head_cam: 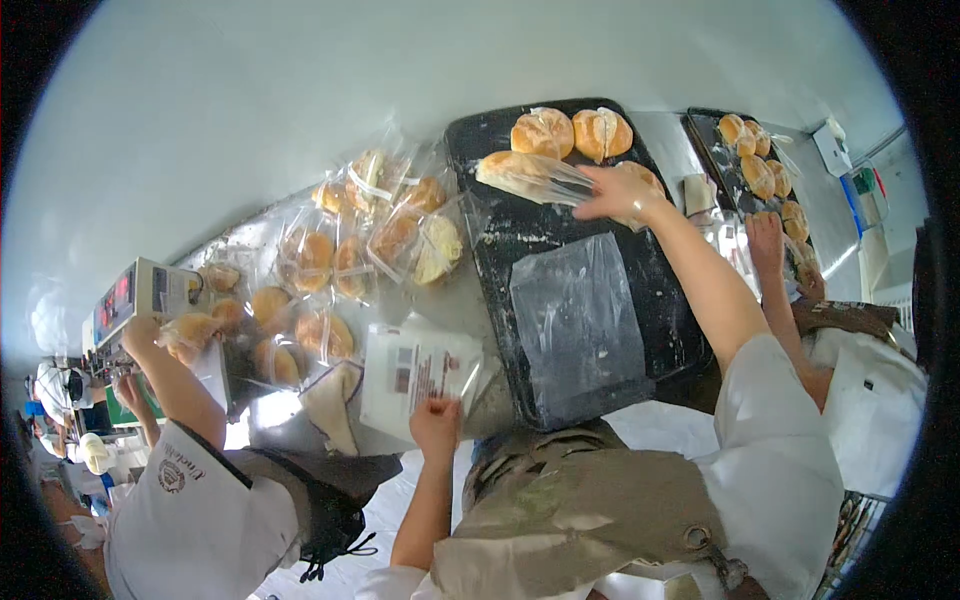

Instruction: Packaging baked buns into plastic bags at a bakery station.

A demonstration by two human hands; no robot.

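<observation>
My right hand [619, 193] is over the near black baking tray [491, 247], gripping the gathered end of a clear plastic bag [559, 180]. A long, crusty bread roll [514, 174] lies inside that bag. Behind the hand, another roll [641, 178] is partly hidden. Two split rolls, one at the left [541, 133] and one at the right [602, 135], sit at the tray's far end. My left hand [436, 429] pinches the near edge of a printed clear plastic bag [421, 367] on the metal table. A flat clear plastic bag [577, 322] rests on the tray's near half.
Several bagged rolls [307, 259] crowd the table to the left, near a scale [142, 292] with a red display. A cloth [334, 405] hangs at the table edge. Co-workers' hands are left [142, 334] and right [765, 240], the latter beside a second tray [724, 161] of rolls.
</observation>
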